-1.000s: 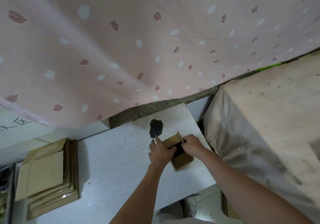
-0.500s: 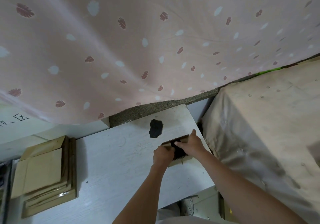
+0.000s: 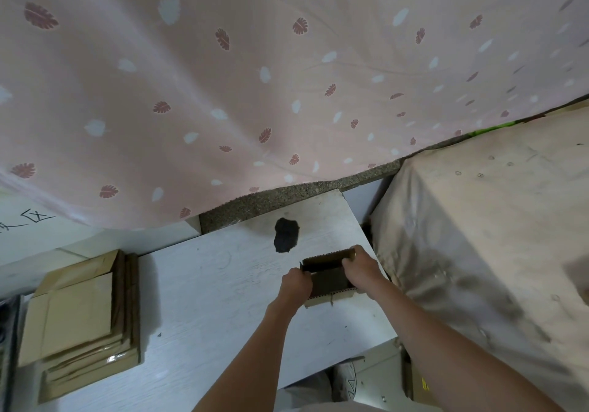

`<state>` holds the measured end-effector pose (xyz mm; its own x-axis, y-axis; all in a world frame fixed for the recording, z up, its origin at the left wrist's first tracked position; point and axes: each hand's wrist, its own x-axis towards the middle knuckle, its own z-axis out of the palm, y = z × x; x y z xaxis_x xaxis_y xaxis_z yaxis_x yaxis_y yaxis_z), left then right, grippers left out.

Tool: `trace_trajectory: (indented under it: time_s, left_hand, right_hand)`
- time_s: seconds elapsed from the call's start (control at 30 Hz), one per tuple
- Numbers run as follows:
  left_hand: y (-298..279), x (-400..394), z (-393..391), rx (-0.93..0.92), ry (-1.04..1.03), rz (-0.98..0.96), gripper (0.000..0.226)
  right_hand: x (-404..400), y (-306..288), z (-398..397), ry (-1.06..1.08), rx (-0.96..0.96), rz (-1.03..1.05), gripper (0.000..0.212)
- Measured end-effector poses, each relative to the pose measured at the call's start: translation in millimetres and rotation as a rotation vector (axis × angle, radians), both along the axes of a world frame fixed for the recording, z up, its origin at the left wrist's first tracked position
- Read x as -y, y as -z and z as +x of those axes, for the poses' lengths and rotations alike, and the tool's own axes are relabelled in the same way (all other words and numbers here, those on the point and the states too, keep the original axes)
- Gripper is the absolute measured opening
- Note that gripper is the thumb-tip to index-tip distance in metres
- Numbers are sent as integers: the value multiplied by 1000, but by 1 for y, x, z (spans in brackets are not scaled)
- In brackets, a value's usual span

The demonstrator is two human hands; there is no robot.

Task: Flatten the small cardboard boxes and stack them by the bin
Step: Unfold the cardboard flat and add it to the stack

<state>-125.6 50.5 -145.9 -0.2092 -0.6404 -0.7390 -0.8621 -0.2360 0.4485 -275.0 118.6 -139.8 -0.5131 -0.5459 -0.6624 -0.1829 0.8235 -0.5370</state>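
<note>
Pink leaf-print cloth (image 3: 255,77) hangs behind a white table (image 3: 216,309). At the table's left edge lies a stack (image 3: 83,319) of flattened cardboard, in the same place as half a second ago. Right of centre, near a dark patch (image 3: 286,235) on the tabletop, both hands hold a small box (image 3: 328,276) that stands on the table. A second ago its flaps stood loose and open; now the near and far walls are drawn apart, with a dark hollow between. The left hand (image 3: 294,284) is clenched, pinching the box's left end. The right hand (image 3: 361,268) grips the far wall's right end, fingers curled over its top edge. Both forearms reach in from below. Beige sheeting (image 3: 494,236) covers a bulk at right.
</note>
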Motion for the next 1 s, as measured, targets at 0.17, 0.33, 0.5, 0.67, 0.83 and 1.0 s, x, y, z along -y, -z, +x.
trace_trajectory:
  time_s: [0.17, 0.33, 0.5, 0.67, 0.83, 1.0]
  left_hand:
    - [-7, 1, 7, -91, -123, 115, 37]
    - [-13, -3, 10, -333, -421, 400, 53]
    - [-12, 5, 13, -370, -624, 504, 60]
    - [-10, 17, 14, -498, -608, 565, 50]
    - [-4, 16, 19, -631, -355, 492, 88]
    - [-13, 4, 13, -730, -188, 333, 84]
  right_hand:
    - [-5, -16, -7, 129, 203, -5, 39]
    - [-8, -23, -8, 372, 439, -12, 31]
    - [-6, -33, -12, 401, 449, -68, 23]
    - [-10, -31, -18, 421, 542, -183, 21]
    - [-22, -22, -34, 453, 623, -187, 40]
    - [-21, -14, -54, 495, 745, -190, 66]
